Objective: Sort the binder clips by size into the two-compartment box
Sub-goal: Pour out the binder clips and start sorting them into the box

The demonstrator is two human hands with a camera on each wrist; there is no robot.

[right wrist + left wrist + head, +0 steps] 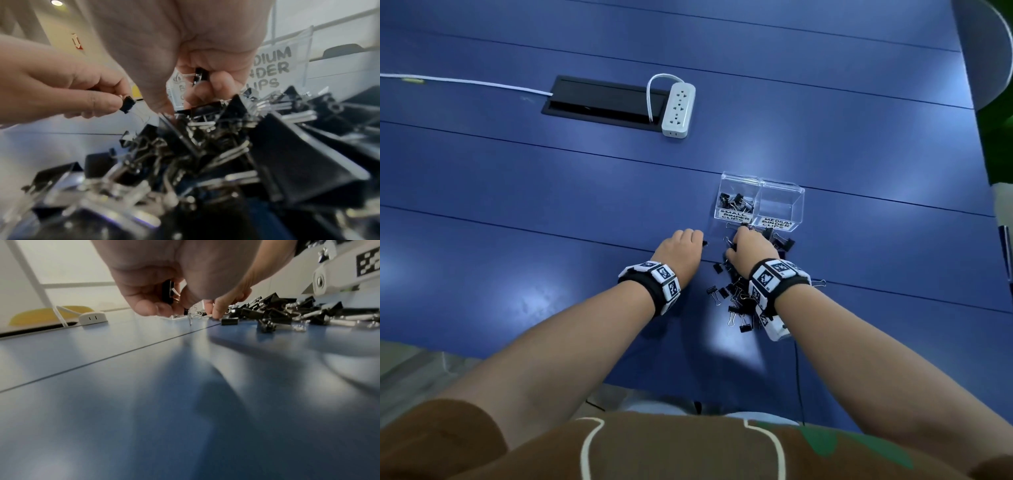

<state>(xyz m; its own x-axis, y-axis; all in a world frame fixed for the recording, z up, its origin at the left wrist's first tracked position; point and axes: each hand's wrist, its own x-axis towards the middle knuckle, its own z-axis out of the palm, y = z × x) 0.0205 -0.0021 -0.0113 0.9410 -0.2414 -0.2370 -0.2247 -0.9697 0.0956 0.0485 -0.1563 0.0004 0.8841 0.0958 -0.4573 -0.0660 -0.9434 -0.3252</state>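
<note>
A clear two-compartment box (796, 192) stands on the blue table. Its left compartment (734, 202), labelled small, holds several small black clips; the right one, labelled medium (275, 68), looks empty. A pile of black binder clips (739, 298) of mixed size lies just in front of the box, under my right wrist. My left hand (698, 240) hovers left of the pile and pinches a small clip (127, 102), with another clip (167, 292) tucked in its curled fingers. My right hand (743, 236) is low over the far end of the pile, fingers curled round a small clip (199, 75).
A white power strip (678, 109) and a black cable tray (602, 102) sit further back on the table, with a white cable (465, 82) running off left. The near table edge (551, 363) is close to my body. Bare blue tabletop (517, 222) stretches left of the hands.
</note>
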